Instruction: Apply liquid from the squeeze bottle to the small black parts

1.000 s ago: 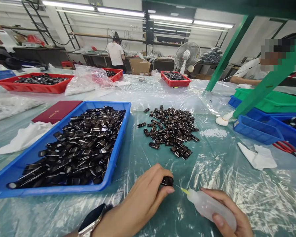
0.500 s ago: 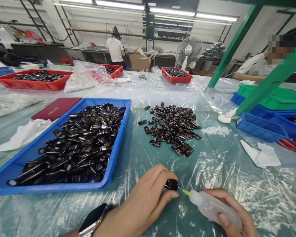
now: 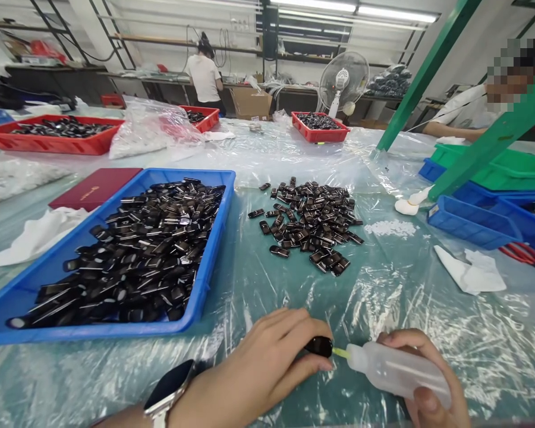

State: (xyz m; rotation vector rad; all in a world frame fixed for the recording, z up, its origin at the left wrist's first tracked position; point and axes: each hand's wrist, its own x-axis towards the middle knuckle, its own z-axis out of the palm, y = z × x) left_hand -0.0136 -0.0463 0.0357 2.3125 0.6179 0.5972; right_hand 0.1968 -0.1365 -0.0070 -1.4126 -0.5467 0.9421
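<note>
Between the thumb and fingers of my left hand [image 3: 267,362] is a small glossy black plastic piece [image 3: 320,346], rounded at its end. My right hand [image 3: 432,380] is wrapped round a translucent white squeeze bottle [image 3: 399,367], lying nearly level. Its yellow-green needle tip [image 3: 340,353] points left and meets the right end of the black piece; whether it goes inside cannot be seen. Beyond my hands lies a loose pile of similar black pieces [image 3: 312,217] on the plastic-covered table. A blue tray [image 3: 225,238] at left holds many more of them.
Small white bits [image 3: 391,228] lie right of the pile. Further right are a white tissue [image 3: 470,272], red-handled pliers [image 3: 521,252], blue bins [image 3: 472,221] and a slanting green post [image 3: 490,139]. A dark red box [image 3: 93,189] sits at left. Two people are further off.
The bottle has turned closer to level, and its tip now meets the black piece. Both hands sit slightly further right and lower in view.
</note>
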